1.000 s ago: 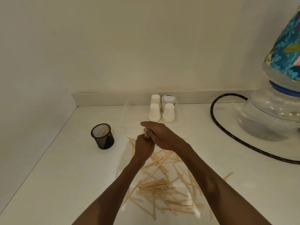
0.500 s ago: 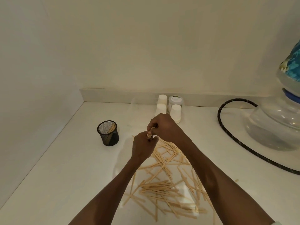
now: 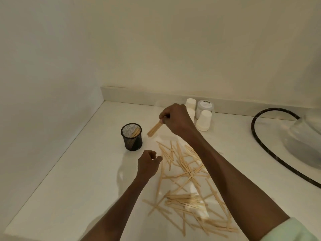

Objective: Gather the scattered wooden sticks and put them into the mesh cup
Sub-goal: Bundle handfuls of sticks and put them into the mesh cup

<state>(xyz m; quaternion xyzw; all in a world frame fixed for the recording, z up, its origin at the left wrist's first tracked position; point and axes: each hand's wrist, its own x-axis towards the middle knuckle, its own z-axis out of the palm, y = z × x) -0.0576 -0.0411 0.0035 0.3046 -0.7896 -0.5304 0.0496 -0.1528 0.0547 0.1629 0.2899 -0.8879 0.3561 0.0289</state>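
From my seat I see the right hand (image 3: 175, 119) raised above the white table (image 3: 73, 180), its fingers pinched on a small bundle of sticks (image 3: 154, 129) that slants down and to the left, the lower ends just beside the rim of the black mesh cup (image 3: 132, 137) but not yet over it. The cup stands upright near the left wall, and a few sticks already lean inside it against its right side. My left hand (image 3: 148, 164) is low over the table, just in front of the cup and at the left edge of the pile; its fingers are loosely curled with thumb and forefinger close together, and I cannot tell whether anything is pinched between them. The scattered sticks (image 3: 187, 188) lie crisscrossed on the table beneath and between my forearms, with a tighter cluster nearer to me. Behind the right hand, by the back wall, stand some upside-down white paper cups (image 3: 204, 120) and a small jar (image 3: 205, 106) with a pale lid. To the right a black hose (image 3: 260, 136) curves across the table next to a large clear glass vessel (image 3: 305, 136).
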